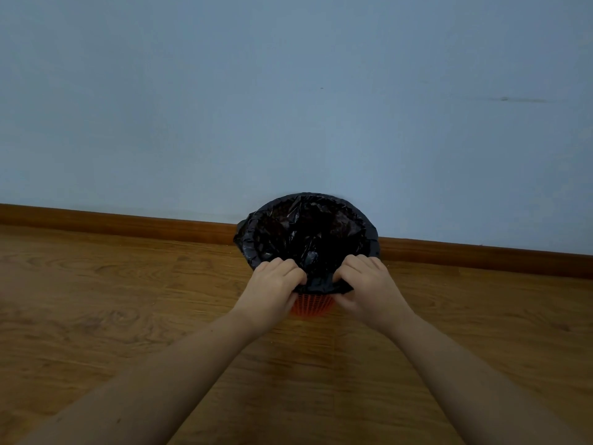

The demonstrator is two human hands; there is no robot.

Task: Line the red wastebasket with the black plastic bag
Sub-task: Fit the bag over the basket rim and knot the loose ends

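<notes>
The red mesh wastebasket point(310, 306) stands on the floor against the wall; only its lower front wall shows. The black plastic bag point(305, 232) lies inside it, its edge folded over the rim all round. My left hand point(274, 285) grips the bag's folded edge at the near left of the rim, fingers curled over it. My right hand point(369, 284) pinches the same edge at the near right. The two hands sit close together, a short strip of bag between them.
A wooden floor point(128, 316) spreads around the basket. A brown skirting board point(128, 221) runs along the foot of the pale blue wall point(288, 91) right behind the basket.
</notes>
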